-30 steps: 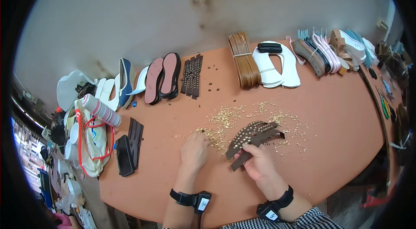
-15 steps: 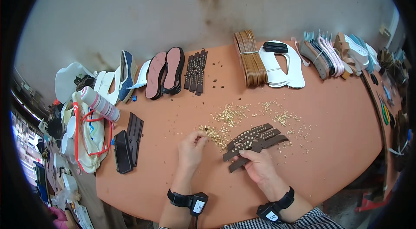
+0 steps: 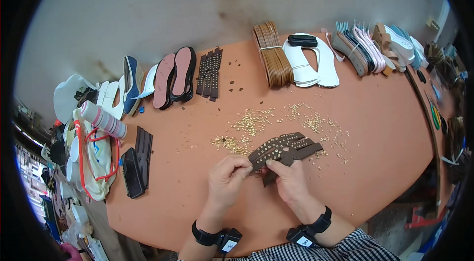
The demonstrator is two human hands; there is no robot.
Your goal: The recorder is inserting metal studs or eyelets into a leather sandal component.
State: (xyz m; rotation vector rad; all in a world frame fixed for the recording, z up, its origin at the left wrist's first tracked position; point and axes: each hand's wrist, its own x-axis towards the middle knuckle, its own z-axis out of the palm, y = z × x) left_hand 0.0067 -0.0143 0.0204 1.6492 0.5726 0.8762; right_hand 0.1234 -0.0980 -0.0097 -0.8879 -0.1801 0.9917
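A dark brown strap piece [image 3: 281,145], cut into several bands and dotted with gold studs, is held over the table. My right hand [image 3: 292,182] grips its near side, thumb on top and fingers underneath. At the piece's left end, my left hand [image 3: 227,179] is closed, thumb and forefinger pinched on the edge. Whether a small stud is also between those fingertips is hidden. Loose gold studs [image 3: 252,121] lie scattered just beyond both hands, with some spread to the right of the strap piece.
At the back are a finished studded strap piece [image 3: 209,74], pink-topped soles [image 3: 164,80], bundled brown strips [image 3: 274,58] and white cutouts [image 3: 328,68]. On the left lie a black case [image 3: 132,174], dark straps [image 3: 143,150] and a striped cup [image 3: 103,119]. Shoe parts [image 3: 368,53] line the back right.
My left hand has moved right, from beside the stud pile to the strap piece's left end. The strap piece has shifted slightly up and left in view as the head view moved.
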